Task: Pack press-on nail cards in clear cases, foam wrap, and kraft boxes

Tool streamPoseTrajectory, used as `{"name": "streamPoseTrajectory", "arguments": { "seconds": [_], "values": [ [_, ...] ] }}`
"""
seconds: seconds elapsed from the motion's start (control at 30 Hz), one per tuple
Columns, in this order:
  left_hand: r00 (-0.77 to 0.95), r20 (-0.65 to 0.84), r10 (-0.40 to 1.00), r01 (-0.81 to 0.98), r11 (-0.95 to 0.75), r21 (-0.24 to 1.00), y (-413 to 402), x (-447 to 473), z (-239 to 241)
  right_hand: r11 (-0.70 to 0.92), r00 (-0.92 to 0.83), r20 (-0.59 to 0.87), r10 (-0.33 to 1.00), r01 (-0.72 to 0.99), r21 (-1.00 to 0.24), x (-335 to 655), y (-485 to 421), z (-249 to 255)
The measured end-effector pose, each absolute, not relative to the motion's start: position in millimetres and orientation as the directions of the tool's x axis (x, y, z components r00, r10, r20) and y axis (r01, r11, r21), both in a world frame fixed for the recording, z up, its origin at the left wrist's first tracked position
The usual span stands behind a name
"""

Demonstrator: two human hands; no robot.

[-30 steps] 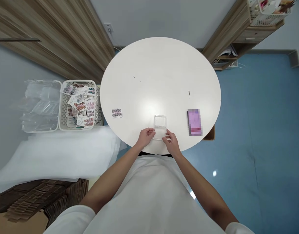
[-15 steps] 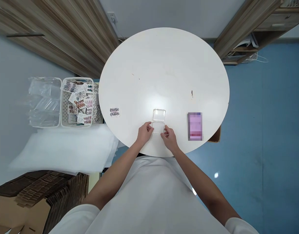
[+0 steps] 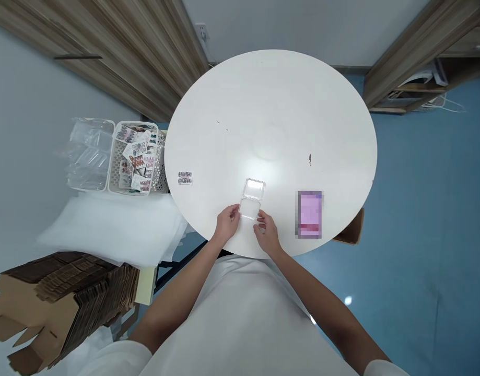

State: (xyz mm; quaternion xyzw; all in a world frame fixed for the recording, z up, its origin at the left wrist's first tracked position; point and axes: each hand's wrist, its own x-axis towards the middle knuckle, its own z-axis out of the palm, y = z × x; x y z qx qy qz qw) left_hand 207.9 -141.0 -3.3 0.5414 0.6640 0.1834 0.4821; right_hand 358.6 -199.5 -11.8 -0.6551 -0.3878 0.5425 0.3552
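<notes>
A small clear plastic hinged case [image 3: 251, 200] lies spread flat near the front edge of the round white table [image 3: 271, 120]. My left hand [image 3: 226, 223] pinches the near half of the case at its left side. My right hand [image 3: 266, 233] grips the same half at its right corner, fingers curled. A small card of press-on nails [image 3: 185, 177] lies on the table to the left of my hands. A pink, blurred rectangular card [image 3: 309, 214] lies to the right of them.
Left of the table stand a white basket of nail cards [image 3: 136, 157] and a bin of clear plastic cases [image 3: 90, 155]. White foam sheets [image 3: 114, 230] lie below them. Folded cardboard boxes [image 3: 63, 297] are stacked at the lower left. A wooden shelf [image 3: 420, 78] stands at the far right.
The view has shifted, so table and baskets sit further right in the picture. Both hands have stayed on the clear case, which now lies slightly turned.
</notes>
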Motion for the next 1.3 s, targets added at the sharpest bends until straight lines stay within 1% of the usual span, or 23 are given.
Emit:
{"name": "streamPoseTrajectory", "arguments": {
  "seconds": [0.1,0.27,0.37,0.53,0.63,0.77,0.87,0.97,1.03,1.1,1.17,1.2,1.23,1.3],
  "values": [
    [0.057,-0.424,0.904,0.542,0.328,0.774,-144.2,208.8,-3.4,-0.461,0.116,-0.45,0.885,0.087,-0.883,360.6,-199.7,-13.9],
    [0.019,-0.44,0.898,0.524,0.366,0.769,-150.6,208.3,-2.8,-0.487,0.126,-0.475,0.871,0.086,-0.869,358.4,-198.9,-15.5],
    [0.058,-0.437,0.898,0.538,0.34,0.771,-151.2,204.9,-3.1,-0.479,0.158,-0.462,0.873,0.097,-0.872,354.7,-198.0,-17.4],
    [0.191,-0.414,0.89,0.573,0.241,0.783,-146.7,195.1,-3.2,-0.474,0.237,-0.43,0.871,0.176,-0.863,345.8,-199.0,-19.8],
    [0.307,-0.395,0.866,0.537,0.186,0.823,-143.3,187.6,-0.8,-0.497,0.301,-0.427,0.853,0.218,-0.84,338.5,-199.1,-18.0],
    [0.466,-0.371,0.803,0.463,0.137,0.876,-142.1,171.4,0.6,-0.545,0.417,-0.426,0.803,0.223,-0.808,327.2,-195.7,-14.1],
    [0.505,-0.384,0.774,0.449,0.144,0.882,-143.2,149.0,-2.3,-0.572,0.515,-0.412,0.752,0.197,-0.796,319.3,-193.6,-12.9],
    [0.508,-0.388,0.769,0.439,0.156,0.885,-140.2,114.7,-4.3,-0.568,0.622,-0.352,0.7,0.185,-0.802,310.6,-195.6,-11.4],
    [0.5,-0.38,0.778,0.476,0.12,0.871,-132.9,86.7,-2.5,-0.556,0.721,-0.249,0.647,0.222,-0.801,301.2,-197.5,-8.3],
    [0.47,-0.359,0.806,0.557,0.045,0.829,-119.8,57.7,1.5,-0.523,0.764,-0.119,0.634,0.31,-0.794,286.8,-195.4,-2.8],
    [0.412,-0.323,0.852,0.647,-0.025,0.762,-100.7,31.3,6.3,-0.453,0.701,-0.036,0.713,0.42,-0.786,267.5,-185.8,4.0],
    [0.382,-0.305,0.872,0.691,-0.05,0.721,-89.4,20.0,8.5,-0.409,0.63,-0.031,0.776,0.464,-0.786,256.5,-177.6,7.2],
    [0.353,-0.288,0.89,0.731,-0.07,0.678,-77.3,10.3,10.4,-0.364,0.548,-0.043,0.835,0.493,-0.79,245.0,-167.3,9.7],
    [0.336,-0.252,0.908,0.791,-0.126,0.599,-52.6,-3.5,13.7,-0.319,0.383,-0.13,0.914,0.487,-0.813,222.2,-142.0,11.4]
  ]
}}
